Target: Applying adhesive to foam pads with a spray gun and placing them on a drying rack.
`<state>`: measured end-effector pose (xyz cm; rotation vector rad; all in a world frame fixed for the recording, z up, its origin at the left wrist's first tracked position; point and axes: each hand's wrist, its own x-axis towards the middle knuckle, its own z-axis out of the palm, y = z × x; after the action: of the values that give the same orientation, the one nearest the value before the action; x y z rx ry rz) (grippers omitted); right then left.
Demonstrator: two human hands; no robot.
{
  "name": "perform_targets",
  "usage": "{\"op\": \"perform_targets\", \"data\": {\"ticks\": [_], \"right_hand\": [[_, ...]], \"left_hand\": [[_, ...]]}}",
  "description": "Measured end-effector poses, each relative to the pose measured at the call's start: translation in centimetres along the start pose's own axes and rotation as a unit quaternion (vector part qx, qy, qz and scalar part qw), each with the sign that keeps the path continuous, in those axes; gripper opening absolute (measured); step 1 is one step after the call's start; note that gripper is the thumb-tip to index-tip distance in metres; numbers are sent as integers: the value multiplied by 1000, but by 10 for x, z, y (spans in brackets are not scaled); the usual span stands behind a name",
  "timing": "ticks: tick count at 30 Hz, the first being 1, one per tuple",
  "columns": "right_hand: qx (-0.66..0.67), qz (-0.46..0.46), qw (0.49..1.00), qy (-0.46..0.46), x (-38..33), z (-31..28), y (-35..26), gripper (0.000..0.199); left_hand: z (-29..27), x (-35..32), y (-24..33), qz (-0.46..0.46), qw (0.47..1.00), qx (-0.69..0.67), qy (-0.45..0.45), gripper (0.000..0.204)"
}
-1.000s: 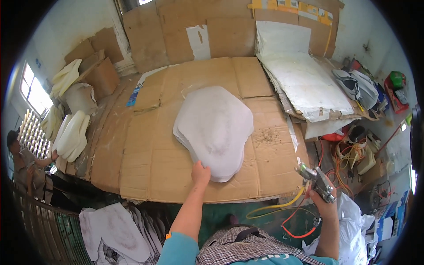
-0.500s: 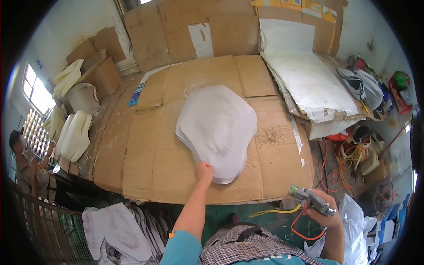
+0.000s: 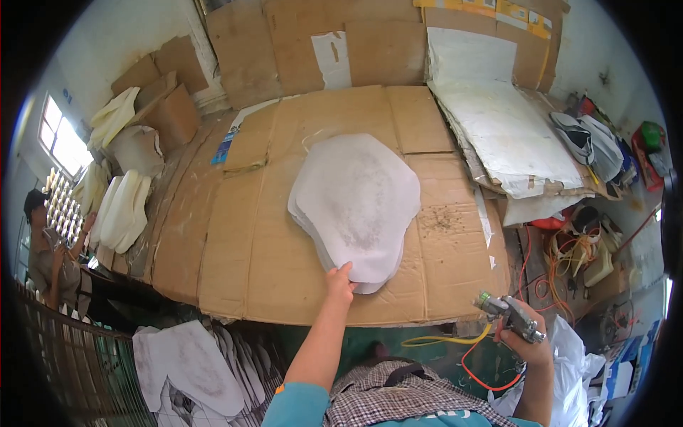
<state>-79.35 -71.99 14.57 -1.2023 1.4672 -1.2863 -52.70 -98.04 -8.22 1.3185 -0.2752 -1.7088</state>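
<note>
A stack of pale grey shaped sheets point(image 3: 356, 192) lies on the cardboard-covered table point(image 3: 284, 285). Darker speckles mark the middle of the top one. At the stack's near left corner, my left hand point(image 3: 341, 281) is closed, pinching the sheet edge between thumb and fingers; how many layers it takes is hidden. My right hand point(image 3: 523, 334) grips a metal spray gun point(image 3: 509, 315) off the table's near right corner. The gun's nozzle points left, toward the table. Yellow point(image 3: 455, 340) and orange-red point(image 3: 469, 370) hoses hang by it.
More cut sheets point(image 3: 188, 363) hang on a wire rack at lower left. Cream foam pieces point(image 3: 124, 210) sit along the left side, where another person point(image 3: 53, 249) stands. White sheets point(image 3: 505, 135) are piled at back right. Tangled hoses point(image 3: 562, 263) and plastic bags point(image 3: 562, 370) lie right.
My left hand has shifted slightly right along the near edge, its thumb now over the sheet. The right hand has turned the spray gun a little. The whole view has shifted slightly.
</note>
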Motion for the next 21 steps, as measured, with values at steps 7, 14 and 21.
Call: {"op": "perform_targets", "data": {"ticks": [7,14,21], "right_hand": [[43,12,996,80,7,19,-9,45],[125,-17,987,96,-15,19,-7,49],[53,1,999,1,-27,31,-17,51]], "left_hand": [[6,-10,7,25,999,1,-24,41],[-16,-81,98,223,934,-164,-228,47],[-93,-225,193,328,879,-225,-261,49]]}}
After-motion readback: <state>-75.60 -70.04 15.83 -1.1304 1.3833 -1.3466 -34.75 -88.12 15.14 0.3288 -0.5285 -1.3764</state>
